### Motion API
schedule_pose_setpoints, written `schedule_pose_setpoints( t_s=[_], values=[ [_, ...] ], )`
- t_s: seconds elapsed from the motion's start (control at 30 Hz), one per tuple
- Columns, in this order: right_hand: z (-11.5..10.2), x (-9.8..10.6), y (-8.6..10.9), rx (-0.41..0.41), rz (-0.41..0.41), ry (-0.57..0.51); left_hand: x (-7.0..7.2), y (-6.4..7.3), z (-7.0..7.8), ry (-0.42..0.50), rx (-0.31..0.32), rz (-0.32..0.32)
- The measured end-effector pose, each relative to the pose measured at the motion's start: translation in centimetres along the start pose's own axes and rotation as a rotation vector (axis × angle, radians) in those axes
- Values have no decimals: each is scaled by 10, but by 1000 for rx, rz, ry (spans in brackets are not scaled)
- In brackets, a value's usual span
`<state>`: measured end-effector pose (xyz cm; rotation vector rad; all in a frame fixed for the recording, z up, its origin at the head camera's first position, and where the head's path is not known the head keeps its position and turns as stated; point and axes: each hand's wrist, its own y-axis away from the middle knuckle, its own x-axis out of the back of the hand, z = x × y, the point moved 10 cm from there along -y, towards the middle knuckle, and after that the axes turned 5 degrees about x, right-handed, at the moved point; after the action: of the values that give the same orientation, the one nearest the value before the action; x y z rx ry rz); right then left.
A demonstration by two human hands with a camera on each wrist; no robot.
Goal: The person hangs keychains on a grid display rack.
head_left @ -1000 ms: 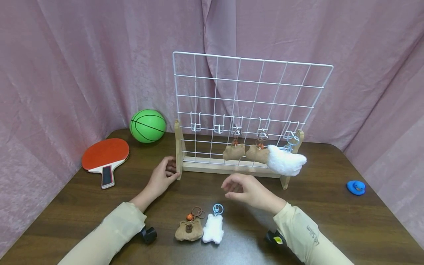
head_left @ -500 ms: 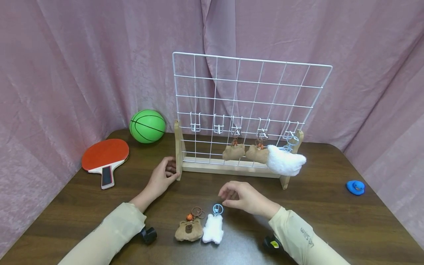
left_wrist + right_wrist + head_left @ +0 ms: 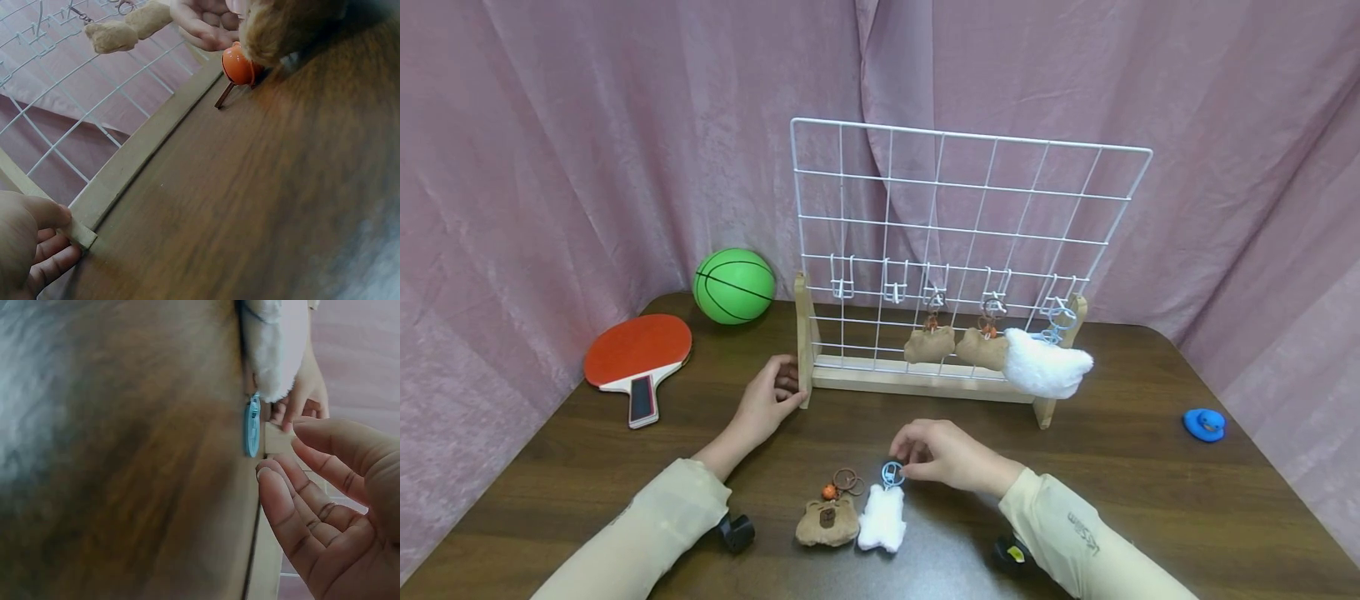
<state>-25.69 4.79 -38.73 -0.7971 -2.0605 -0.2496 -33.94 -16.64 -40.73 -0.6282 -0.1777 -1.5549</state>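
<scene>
My left hand holds the left wooden foot of a white wire grid rack; in the left wrist view, thumb and fingers lie on either side of that foot. My right hand is just at the light-blue ring of a white plush keychain lying on the table. Seen from the right wrist, its thumb and fingers are parted, with a gap before the blue ring. Left of it lies a brown bear plush keychain with an orange bell.
Several white hooks hang along the grid, among them a bare hook at the left. Brown plush keychains and a white plush hang from others. Around stand a green ball, a red paddle and a blue duck.
My right hand has moved down and slightly left, from in front of the rack to the white keychain's blue ring. The left hand has stayed at the rack's foot.
</scene>
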Motion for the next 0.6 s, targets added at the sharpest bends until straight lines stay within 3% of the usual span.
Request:
schedule_pose_setpoints(
  t_s=[0.6],
  values=[
    [4,-11,-3,-40,-62,73,0,1,0,8,8,0]
  ],
)
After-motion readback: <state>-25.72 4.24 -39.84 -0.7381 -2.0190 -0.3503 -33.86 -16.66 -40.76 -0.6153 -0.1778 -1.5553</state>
